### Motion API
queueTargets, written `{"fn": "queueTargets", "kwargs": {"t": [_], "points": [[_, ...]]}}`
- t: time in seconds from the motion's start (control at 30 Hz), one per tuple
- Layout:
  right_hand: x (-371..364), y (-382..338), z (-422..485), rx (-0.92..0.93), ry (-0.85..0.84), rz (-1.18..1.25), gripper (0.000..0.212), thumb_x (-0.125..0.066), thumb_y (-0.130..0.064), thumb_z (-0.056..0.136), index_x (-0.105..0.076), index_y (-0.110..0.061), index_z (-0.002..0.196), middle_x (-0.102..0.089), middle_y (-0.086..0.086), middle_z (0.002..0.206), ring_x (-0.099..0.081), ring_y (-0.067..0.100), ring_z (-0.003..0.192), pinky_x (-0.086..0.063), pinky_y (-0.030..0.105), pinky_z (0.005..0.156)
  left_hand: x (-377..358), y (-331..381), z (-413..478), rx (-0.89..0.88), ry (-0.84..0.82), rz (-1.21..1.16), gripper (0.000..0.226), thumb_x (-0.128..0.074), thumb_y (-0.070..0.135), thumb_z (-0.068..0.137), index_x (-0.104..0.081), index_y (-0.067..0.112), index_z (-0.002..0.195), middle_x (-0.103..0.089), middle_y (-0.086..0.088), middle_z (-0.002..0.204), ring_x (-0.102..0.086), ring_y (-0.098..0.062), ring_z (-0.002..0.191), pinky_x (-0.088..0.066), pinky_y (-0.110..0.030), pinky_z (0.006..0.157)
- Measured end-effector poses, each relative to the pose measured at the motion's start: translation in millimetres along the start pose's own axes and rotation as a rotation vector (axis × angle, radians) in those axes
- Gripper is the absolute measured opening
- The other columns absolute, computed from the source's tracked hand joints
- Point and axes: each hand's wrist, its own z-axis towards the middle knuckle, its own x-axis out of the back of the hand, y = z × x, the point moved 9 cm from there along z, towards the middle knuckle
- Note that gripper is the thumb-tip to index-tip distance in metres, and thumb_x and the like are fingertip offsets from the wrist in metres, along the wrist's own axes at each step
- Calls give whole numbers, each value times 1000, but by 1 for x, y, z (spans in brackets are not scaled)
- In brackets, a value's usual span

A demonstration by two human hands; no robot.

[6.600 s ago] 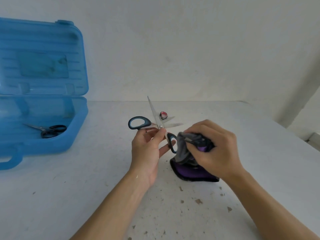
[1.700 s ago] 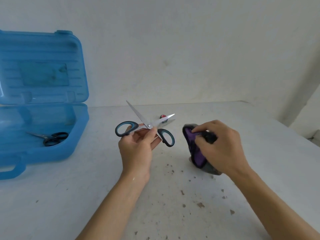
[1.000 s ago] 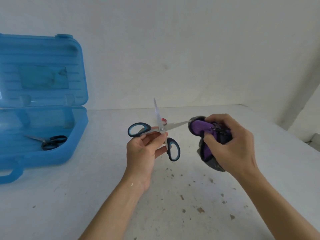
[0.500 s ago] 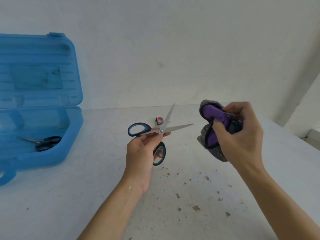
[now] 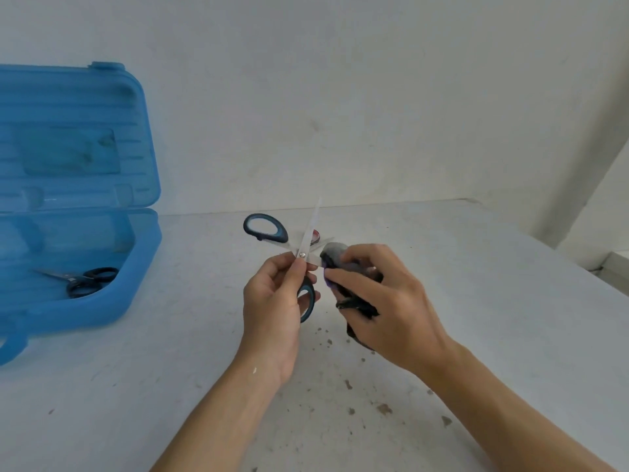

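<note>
My left hand (image 5: 272, 301) pinches a pair of blue-handled scissors (image 5: 267, 228) near the pivot, above the middle of the white table (image 5: 170, 386). The blades are spread apart, one pointing up and one pointing right. My right hand (image 5: 388, 301) grips a bunched grey and purple cloth (image 5: 335, 253) and holds it against the right-pointing blade. Most of the cloth is hidden under my fingers.
An open blue plastic case (image 5: 85, 267) stands at the left, lid up against the wall, with a small black-handled pair of scissors (image 5: 83, 282) inside. A small red-and-silver object (image 5: 315, 236) lies behind the blades. Dark specks dot the table near me.
My right hand came down and left with the cloth and now meets the scissor blade. The scissors have turned in my left hand, so one blade stands more upright.
</note>
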Motion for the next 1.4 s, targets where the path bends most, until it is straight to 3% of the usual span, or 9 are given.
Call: {"fn": "queueTargets", "kwargs": {"t": [0.2,0.47,0.53,0.7,0.87,1.0,1.17,1.3,1.4], "points": [[14,3,3,-43,110,-106,19,-79,-4,79,-78,-7,98,-64,8,106,-64,22,92,-56,35,61,-13,-8,-8,-23,-14,59,12,-60,16,102,-69,7,104,-72,-3,83,-64,-14,80,-54,-30,77],[0,23,3,-88,-106,-131,27,-88,-2,69,-79,-13,93,-65,0,106,-64,18,91,-54,25,63,6,10,0,-118,78,136,6,-61,16,102,-66,11,101,-71,0,79,-64,-11,76,-54,-24,73],[17,44,1,-205,-42,-125,26,-85,-4,74,-78,-15,96,-65,-1,106,-64,16,88,-57,28,71,8,14,4,-101,59,128,7,-61,15,102,-66,10,102,-73,2,78,-63,-10,76,-53,-20,65],[70,72,-1,-382,275,-52,40,-81,1,81,-73,-13,118,-66,-7,111,-56,-2,96,-38,-1,86,-5,12,-1,-39,-88,251,10,-60,17,102,-68,16,98,-78,3,86,-52,-13,79,-43,-26,68],[78,69,-3,-354,353,-29,35,-75,5,85,-74,-9,117,-65,0,117,-59,6,101,-43,6,86,-18,5,-7,-24,-219,314,8,-55,13,104,-61,8,104,-81,6,94,-26,-31,76,-31,-30,62],[77,56,1,-232,347,-63,41,-73,15,81,-74,-4,117,-66,9,118,-63,23,107,-48,15,88,-18,8,-4,-95,-228,481,15,-55,18,105,-68,23,110,-76,9,78,-61,-5,72,-47,-16,69],[61,34,7,-26,238,-85,39,-72,16,79,-76,0,114,-68,16,117,-62,30,103,-49,21,87,-21,9,-5,-220,-266,732,18,-57,21,103,-66,37,108,-73,15,75,-66,0,70,-48,-10,60],[32,15,6,122,54,-2,30,-71,9,83,-79,-4,109,-69,12,113,-60,29,97,-52,31,82,-30,14,-15,-344,-304,887,19,-56,22,103,-68,35,108,-71,11,76,-60,0,57,-45,-21,55],[14,18,3,149,-25,-9,36,-62,9,79,-79,-7,106,-68,9,109,-58,30,91,-52,40,70,-32,18,-18,-430,-288,1011,20,-55,21,101,-70,35,102,-70,13,76,-66,-4,73,-56,-39,70]]}}
